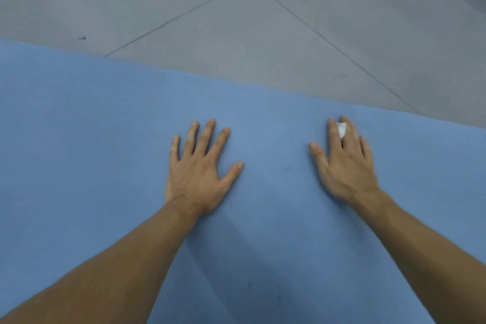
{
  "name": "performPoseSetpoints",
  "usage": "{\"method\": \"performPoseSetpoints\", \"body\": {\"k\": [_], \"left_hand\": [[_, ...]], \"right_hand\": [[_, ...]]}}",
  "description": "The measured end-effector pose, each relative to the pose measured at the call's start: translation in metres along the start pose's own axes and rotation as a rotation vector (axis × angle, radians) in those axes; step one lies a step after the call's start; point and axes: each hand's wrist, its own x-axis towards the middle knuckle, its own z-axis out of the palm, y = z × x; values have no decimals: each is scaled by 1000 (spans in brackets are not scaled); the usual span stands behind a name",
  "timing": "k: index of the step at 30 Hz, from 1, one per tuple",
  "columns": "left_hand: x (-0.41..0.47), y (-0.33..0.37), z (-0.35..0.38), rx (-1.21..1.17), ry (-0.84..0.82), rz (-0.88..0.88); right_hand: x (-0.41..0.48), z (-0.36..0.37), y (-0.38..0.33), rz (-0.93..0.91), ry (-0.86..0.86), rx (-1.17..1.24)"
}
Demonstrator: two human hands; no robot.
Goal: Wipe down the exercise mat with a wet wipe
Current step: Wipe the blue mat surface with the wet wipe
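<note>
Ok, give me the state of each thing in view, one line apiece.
Blue exercise mat: spread flat on the grey tiled floor.
Left hand: flat on the mat, fingers spread, holding nothing.
Right hand: flat on the mat, fingers straight.
White wet wipe: pressed under the right hand, mostly hidden.

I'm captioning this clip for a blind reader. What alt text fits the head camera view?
Two bare hands lie flat on a blue exercise mat: the left hand with fingers spread, the right hand over a white wet wipe that peeks out between its fingers. Beyond the mat's far edge lies grey tiled floor.
</note>
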Motion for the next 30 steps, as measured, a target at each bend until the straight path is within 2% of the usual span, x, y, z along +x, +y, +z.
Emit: {"method": "performPoseSetpoints", "body": {"k": [3,6,13,18,20,23,30], "left_hand": [[0,0,1,-7,5,3],[1,-1,2,-11,10,5],[0,-1,3,-10,23,2],[1,-1,2,-16,13,1],[1,-1,2,-14,11,1],[1,-2,2,-18,8,-2],[1,-1,1,1,-5,-2]], "right_hand": [[38,-8,4,115,-30,67],[49,-8,-15,100,-54,87],[-26,3,-81,-349,-159,56],[-103,17,-65,-548,-144,-19],[-113,16,-42,-522,-142,-43],[-100,5,-5,-355,-119,-78],[-4,-9,26,-32,-46,2]]}}
